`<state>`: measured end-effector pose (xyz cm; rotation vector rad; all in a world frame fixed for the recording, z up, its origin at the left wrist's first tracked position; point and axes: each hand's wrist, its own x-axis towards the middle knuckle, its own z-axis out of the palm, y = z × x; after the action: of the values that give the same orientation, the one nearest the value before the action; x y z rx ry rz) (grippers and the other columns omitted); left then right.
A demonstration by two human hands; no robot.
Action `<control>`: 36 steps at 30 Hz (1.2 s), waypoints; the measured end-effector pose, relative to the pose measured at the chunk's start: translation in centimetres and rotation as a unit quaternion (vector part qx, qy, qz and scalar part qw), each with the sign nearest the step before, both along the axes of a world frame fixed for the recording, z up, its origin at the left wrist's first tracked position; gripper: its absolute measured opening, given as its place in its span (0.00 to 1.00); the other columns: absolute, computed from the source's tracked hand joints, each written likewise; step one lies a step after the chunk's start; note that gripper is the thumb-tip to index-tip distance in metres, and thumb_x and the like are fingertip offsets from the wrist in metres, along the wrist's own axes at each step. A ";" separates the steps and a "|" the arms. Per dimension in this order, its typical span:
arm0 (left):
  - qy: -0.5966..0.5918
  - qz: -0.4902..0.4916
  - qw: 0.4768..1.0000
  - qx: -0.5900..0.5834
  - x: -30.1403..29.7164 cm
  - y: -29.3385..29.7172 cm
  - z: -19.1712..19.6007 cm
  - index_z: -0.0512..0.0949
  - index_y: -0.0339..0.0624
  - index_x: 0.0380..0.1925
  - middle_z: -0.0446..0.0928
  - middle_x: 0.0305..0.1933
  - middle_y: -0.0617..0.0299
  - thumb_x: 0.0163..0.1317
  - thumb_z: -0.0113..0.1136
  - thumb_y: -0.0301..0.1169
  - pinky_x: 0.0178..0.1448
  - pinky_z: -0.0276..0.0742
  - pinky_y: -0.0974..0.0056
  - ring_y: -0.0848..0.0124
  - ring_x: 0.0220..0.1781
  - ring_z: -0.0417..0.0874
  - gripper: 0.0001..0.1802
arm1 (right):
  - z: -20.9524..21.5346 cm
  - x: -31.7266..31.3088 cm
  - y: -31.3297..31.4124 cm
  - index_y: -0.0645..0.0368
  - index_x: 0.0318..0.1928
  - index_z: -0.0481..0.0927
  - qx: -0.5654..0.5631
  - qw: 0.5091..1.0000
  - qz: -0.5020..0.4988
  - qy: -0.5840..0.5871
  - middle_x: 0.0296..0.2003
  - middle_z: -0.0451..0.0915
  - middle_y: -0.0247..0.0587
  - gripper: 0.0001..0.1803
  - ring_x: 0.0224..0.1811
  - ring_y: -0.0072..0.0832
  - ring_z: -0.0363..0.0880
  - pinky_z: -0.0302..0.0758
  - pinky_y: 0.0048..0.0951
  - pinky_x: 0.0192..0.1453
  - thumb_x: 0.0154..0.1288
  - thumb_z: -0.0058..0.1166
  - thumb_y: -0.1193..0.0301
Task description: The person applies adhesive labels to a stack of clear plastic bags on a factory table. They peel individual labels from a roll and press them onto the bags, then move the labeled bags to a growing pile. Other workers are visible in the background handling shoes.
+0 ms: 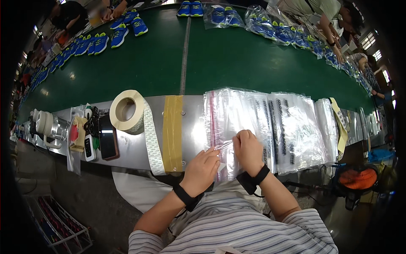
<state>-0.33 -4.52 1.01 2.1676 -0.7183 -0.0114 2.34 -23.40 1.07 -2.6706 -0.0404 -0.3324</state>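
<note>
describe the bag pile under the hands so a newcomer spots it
Along the big green surface runs a metal ledge. Right of its brown tape strip lies the clear bag pile, touched by the left hand and right hand. Unlike the pile to its right, it has a pinkish-red line near its left edge.

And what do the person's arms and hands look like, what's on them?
The left hand and right hand wear no gloves. Each wrist has a black band with a dark, boxy piece beside it. The short sleeves are pale with thin dark stripes.
</note>
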 end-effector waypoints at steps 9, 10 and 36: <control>-0.028 -0.033 0.997 0.058 -1.0 0.9 0.4 0.71 0.33 0.56 0.72 0.62 0.48 0.64 0.51 0.55 0.68 0.64 0.49 0.53 0.67 0.68 0.35 | 0.6 -0.5 0.4 0.59 0.33 0.73 -0.011 1.000 0.015 0.012 0.30 0.74 0.43 0.13 0.34 0.41 0.76 0.74 0.40 0.34 0.59 0.61 0.65; -0.044 -0.026 0.997 0.066 -1.2 0.8 0.4 0.71 0.34 0.57 0.71 0.63 0.48 0.64 0.50 0.57 0.69 0.62 0.49 0.54 0.68 0.68 0.36 | 0.5 -0.4 0.5 0.59 0.33 0.73 -0.007 1.000 0.015 0.023 0.30 0.74 0.43 0.12 0.34 0.41 0.76 0.74 0.40 0.33 0.59 0.61 0.65; 0.496 -0.002 0.836 -0.234 6.3 -9.8 0.4 0.70 0.34 0.53 0.77 0.50 0.52 0.72 0.39 0.29 0.45 0.83 0.61 0.68 0.49 0.81 0.15 | 5.7 -2.0 -7.4 0.64 0.40 0.79 0.452 0.885 0.032 0.109 0.30 0.74 0.32 0.15 0.31 0.17 0.70 0.68 0.20 0.37 0.74 0.44 0.66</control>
<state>5.97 -14.34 1.41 1.3888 -0.0804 -0.8172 0.38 -30.80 6.74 -1.7498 0.0787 -0.0018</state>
